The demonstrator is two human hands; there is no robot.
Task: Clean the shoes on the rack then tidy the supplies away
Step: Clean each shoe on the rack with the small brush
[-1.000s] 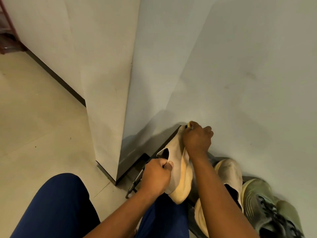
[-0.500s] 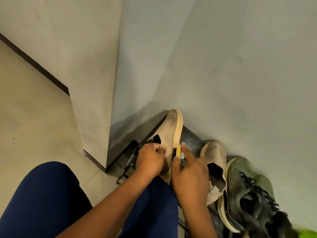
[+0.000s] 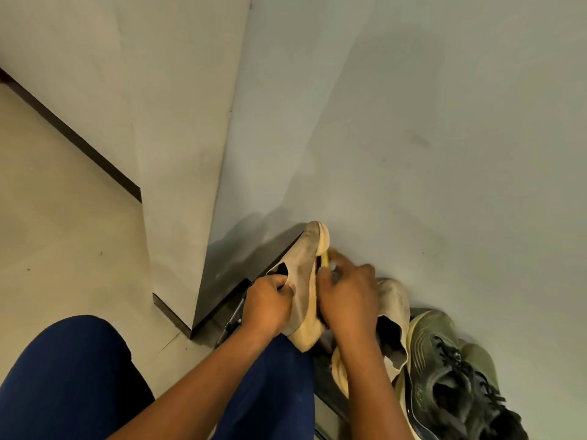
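Note:
A beige slip-on shoe [image 3: 306, 265] with a yellowish sole is tilted on its side, toe pointing away. My left hand [image 3: 268, 304] grips it at the collar near the heel. My right hand [image 3: 344, 296] holds a small yellow-handled brush [image 3: 324, 261] against the sole edge; most of the brush is hidden by my fingers. The matching beige shoe [image 3: 392, 308] lies on the dark shoe rack [image 3: 233, 319] just right of my right hand.
A pair of olive-green laced sneakers [image 3: 444, 369] sits on the rack at lower right. A grey wall rises behind the rack, with a projecting wall corner [image 3: 178, 236] to the left. My knees in dark blue trousers [image 3: 73, 379] fill the lower left above the beige tiled floor.
My right hand has slid the brush up along the sole toward the toe from mid-shoe. The left hand keeps its hold on the collar. The view has shifted slightly.

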